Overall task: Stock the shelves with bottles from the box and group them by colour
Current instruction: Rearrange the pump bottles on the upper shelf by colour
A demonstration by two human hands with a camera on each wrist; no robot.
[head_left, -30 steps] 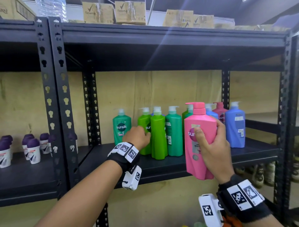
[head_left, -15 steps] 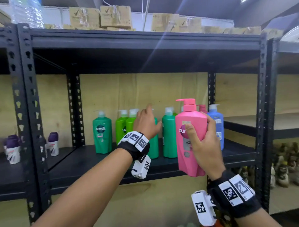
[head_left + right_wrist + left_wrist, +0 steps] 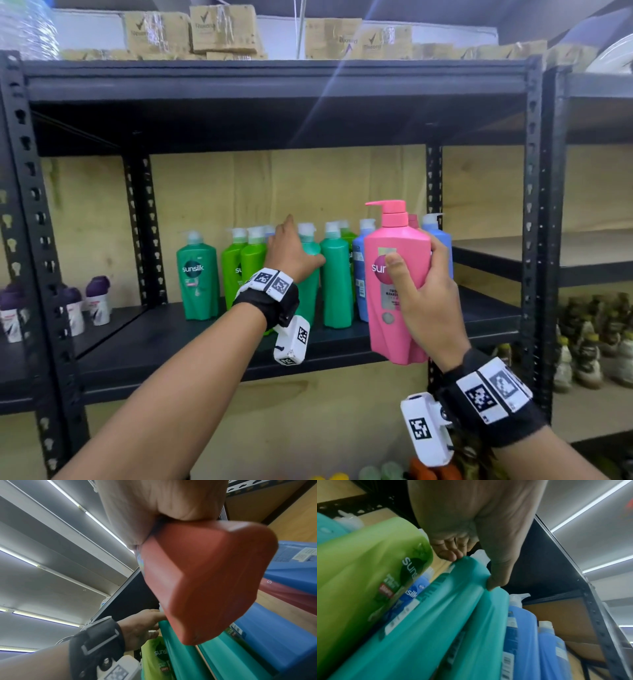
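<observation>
Pink plastic is what fills the nearest ground: a tall pink pump bottle is gripped by the right hand, with the thumb laid across the front label and the fingers curled round the back edge. It is held upright in front of the black metal shelf, its base lower than the shelf's front edge and touching nothing there. In the right wrist view the base of the bottle is seen from beneath, pressed against the palm.

Further in, the left hand is set on the shoulder of a teal-green pump bottle standing on the shelf. In the left wrist view the thumb and fingertips are seen closed over that bottle's top edge, so it is pinched rather than merely touched.

Beside it a second teal-green bottle is stood, with two lime-green pump bottles to its left and a lone dark green labelled bottle apart at the far left. Blue pump bottles are ranged behind the pink one, against the pale wooden backboard.
</observation>
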